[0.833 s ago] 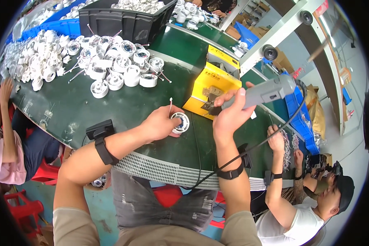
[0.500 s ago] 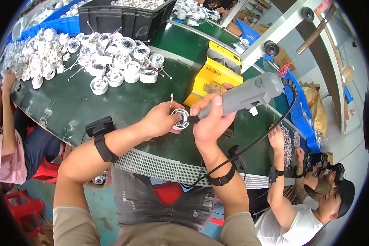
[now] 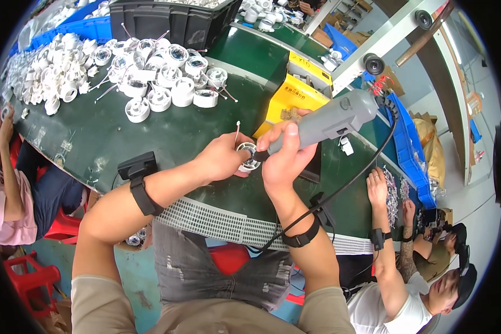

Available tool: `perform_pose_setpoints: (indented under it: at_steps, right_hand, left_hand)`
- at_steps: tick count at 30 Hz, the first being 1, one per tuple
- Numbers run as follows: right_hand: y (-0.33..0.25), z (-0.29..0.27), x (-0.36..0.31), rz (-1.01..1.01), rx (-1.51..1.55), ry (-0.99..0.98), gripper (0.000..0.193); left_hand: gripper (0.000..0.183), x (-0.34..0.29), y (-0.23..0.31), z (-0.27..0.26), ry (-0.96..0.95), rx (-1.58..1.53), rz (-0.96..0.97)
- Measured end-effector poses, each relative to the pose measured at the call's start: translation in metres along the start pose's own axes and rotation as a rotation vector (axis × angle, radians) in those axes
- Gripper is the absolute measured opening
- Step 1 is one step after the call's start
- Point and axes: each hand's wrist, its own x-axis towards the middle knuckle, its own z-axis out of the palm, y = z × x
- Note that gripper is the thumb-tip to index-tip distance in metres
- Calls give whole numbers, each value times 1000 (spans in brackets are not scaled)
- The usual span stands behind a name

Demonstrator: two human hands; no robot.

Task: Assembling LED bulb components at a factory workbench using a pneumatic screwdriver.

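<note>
My left hand is closed on a small round white plastic housing, tilted so that its open face and dark inner part show. A thin wire with a white plug sticks up from behind the fingers. In my right hand is a grey electric screwdriver, its body slanting up to the right. Its dark tip meets the rim of the housing; the screw itself, if any, is too small to make out. A black cable runs from the tool's rear end down across my right forearm.
Many similar white housings lie heaped at the far left, before a black crate and a blue bin. A yellow box stands just beyond the screwdriver. Co-workers sit on both sides; one hand rests right of me.
The screwdriver's tip has come left and slightly down onto the housing, from a small gap beside it. My view has shifted a little. Both hands keep their hold.
</note>
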Motion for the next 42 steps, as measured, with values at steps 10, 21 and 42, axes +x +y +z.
perform_pose_setpoints:
  at_steps: [10, 21, 42]
  right_hand:
    - [2, -9, -3, 9, 14, -127, 40]
    - [3, -218, 69, -148, -1464, 307, 37]
    - [-39, -70, -13, -717, -870, -218, 32]
  left_hand:
    - [30, 2, 2, 0, -15, 66, 65]
    - [58, -17, 29, -18, 761, 1355, 870]
    - [46, -28, 50, 35, -371, 45, 368]
